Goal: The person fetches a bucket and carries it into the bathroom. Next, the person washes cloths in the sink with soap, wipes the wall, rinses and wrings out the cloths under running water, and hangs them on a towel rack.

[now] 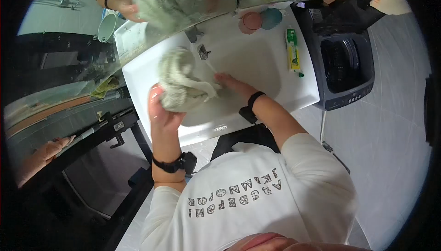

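My left hand (164, 109) is closed around a bunched, greyish-green wet cloth (177, 78), lifted over the left part of the white sink (202, 117). The cloth is blurred by motion, and a loose pale end of it trails to the right. Just below the metal faucet (203, 52), my right hand (232, 84) reaches into the basin beside a thin stream of water. Its fingers look stretched out with nothing in them, though the fingertips are small and partly unclear. Between the cloth's loose end and my right hand there is little distance.
Two cups, one pink (251, 22) and one blue (271, 19), stand on the sink's back rim. A green-yellow tube (292, 51) lies on the right rim. A dark washing machine (344, 62) stands to the right. Behind the sink, a mirror (73, 25) reflects my hand and cloth.
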A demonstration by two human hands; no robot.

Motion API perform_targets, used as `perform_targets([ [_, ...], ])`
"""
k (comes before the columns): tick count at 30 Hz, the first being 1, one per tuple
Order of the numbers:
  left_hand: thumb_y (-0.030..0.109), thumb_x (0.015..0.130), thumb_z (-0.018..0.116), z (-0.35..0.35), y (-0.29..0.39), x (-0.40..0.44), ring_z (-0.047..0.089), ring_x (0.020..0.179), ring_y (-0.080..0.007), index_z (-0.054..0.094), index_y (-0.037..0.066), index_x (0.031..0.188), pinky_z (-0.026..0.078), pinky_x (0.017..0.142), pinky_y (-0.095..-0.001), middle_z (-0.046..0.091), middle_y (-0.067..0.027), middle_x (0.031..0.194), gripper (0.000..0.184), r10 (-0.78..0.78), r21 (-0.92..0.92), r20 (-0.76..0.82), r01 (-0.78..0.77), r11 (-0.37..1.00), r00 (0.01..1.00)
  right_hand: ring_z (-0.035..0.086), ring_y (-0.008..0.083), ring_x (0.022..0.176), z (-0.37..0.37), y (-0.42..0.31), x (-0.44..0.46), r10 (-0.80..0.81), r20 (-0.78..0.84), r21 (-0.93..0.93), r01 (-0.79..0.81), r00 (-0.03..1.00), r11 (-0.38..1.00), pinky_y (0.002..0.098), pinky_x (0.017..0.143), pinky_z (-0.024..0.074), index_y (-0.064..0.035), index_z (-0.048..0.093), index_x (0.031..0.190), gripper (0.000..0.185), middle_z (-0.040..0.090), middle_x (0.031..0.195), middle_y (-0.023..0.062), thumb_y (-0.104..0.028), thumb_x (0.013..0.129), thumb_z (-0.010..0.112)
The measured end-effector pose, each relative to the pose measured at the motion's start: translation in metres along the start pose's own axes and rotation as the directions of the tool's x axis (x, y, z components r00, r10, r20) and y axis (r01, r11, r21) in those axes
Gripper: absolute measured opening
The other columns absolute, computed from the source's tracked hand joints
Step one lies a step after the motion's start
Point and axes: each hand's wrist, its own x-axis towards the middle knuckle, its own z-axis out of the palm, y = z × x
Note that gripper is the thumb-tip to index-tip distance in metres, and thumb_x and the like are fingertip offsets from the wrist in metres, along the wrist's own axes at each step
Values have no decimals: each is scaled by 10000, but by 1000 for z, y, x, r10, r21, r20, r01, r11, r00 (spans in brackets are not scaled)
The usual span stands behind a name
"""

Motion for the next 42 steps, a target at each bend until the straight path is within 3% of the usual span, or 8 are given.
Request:
perform_targets([
  [7,239,840,419,0,26,-17,521,1071,-287,464,14,1180,426,913,-472,537,-152,1145,411,190,42,-148,-186,982,971,547,202,946,22,31,30,-114,358,431,-55,927,901,315,800,473,-108,454,1269,600,529,1113,78,-463,804,590],
  [12,201,897,453,-93,-22,15,503,1069,-279,471,0,1145,388,948,-446,520,-134,1160,319,86,75,-538,-53,996,838,563,221,938,-35,-26,19,414,-142,59,-409,899,910,329,775,497,-84,468,1208,543,526,1121,94,-362,779,648],
  [15,128,872,492,-177,-64,38,504,1043,-275,437,1,1177,424,906,-389,505,-136,1137,335,104,136,-626,-23,990,773,524,265,1041,-54,-9,30,-63,-579,-549,-332,813,767,390,890,436,-79,488,1180,504,524,1160,122,-334,775,645],
  [22,149,785,603,-173,-113,57,444,1114,-276,331,47,1290,399,904,-362,423,-149,1222,583,559,650,-751,544,531,352,508,288,1061,-61,60,45,-79,-347,-772,-237,934,590,414,912,405,-34,503,1167,544,522,1162,163,-343,749,663],
  [24,237,768,637,-229,-147,58,282,1251,-288,222,133,1370,342,960,-401,263,-152,1361,739,410,754,-563,242,611,717,552,304,957,-86,77,62,174,-184,-334,-228,967,915,396,870,427,6,467,1196,611,564,1081,159,-396,762,618],
  [29,496,776,580,-159,-161,100,267,1275,-310,161,144,1399,215,1041,-475,238,-144,1407,829,-518,-284,-678,463,839,522,566,202,858,-21,42,65,-269,-269,-167,230,925,959,328,748,465,28,500,1130,570,583,990,114,-321,725,696],
  [35,378,916,373,-224,-168,129,439,1148,-283,323,96,1330,366,968,-387,414,-101,1304,504,-495,-295,-271,418,859,826,576,234,860,46,-49,-38,-531,-53,-372,477,846,796,360,769,456,16,527,1075,514,590,963,122,-315,718,692],
  [42,369,921,346,-210,-196,115,392,1200,-272,287,63,1345,312,1013,-415,376,-123,1336,526,-351,-127,-328,327,936,877,585,375,830,41,-23,21,-456,-380,-700,72,805,711,436,742,465,5,600,853,340,599,875,233,-321,771,544],
])
